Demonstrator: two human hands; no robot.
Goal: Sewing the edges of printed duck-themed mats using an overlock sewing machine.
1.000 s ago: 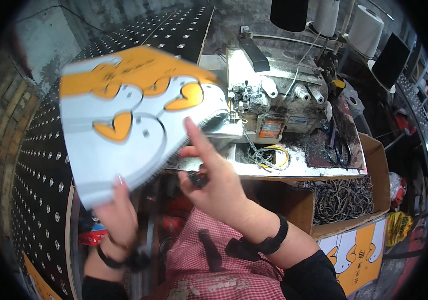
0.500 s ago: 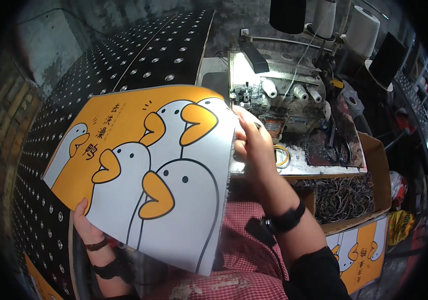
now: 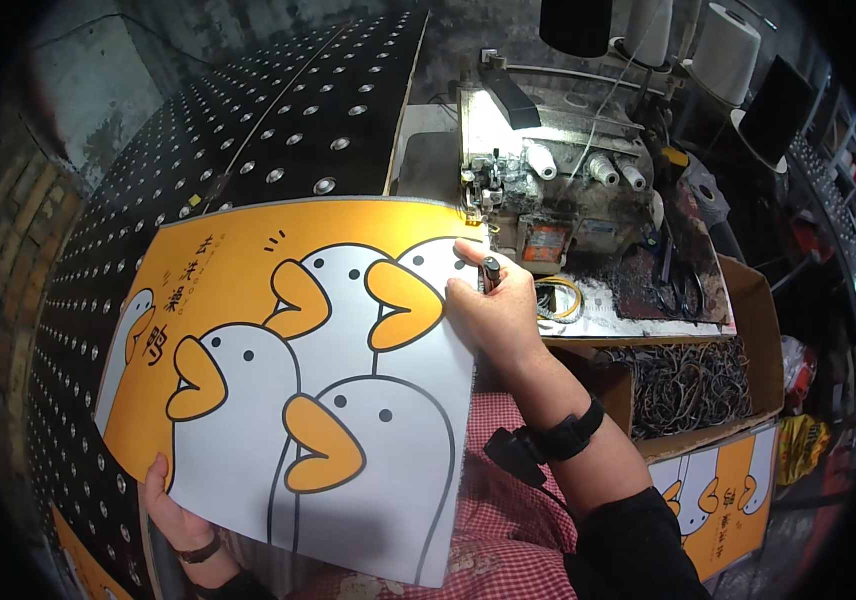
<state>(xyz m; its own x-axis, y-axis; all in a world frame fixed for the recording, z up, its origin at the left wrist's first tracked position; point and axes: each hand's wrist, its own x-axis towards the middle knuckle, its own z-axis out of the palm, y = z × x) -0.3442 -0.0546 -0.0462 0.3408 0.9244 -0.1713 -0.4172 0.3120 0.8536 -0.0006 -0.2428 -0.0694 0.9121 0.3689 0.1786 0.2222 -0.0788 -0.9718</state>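
Note:
A thin mat (image 3: 238, 425) printed with white cartoon ducks on orange lies tilted across my lap and the table edge. My left hand (image 3: 176, 515) grips its lower left edge, thumb on top, the other fingers hidden beneath. My right hand (image 3: 504, 312) pinches the right edge near the far corner, thumb and forefinger on the printed side. From that hand juts a small dark cylindrical object (image 3: 491, 272) whose kind I cannot tell. Just beyond, the mat's far right corner meets the lit presser foot area (image 3: 475, 195) of an overlock sewing machine (image 3: 588, 215).
A black table (image 3: 288, 120) with rows of metal studs extends at the left. Thread cones (image 3: 726, 55) stand behind the machine. Scissors (image 3: 683, 295) lie at its right, above a cardboard box (image 3: 753, 350) of dark trimmings. Another duck mat (image 3: 723, 500) hangs below the box.
The mat has come down and flatter, its far right corner now by the presser foot. My right hand has shifted onto the printed side; my left has dropped lower.

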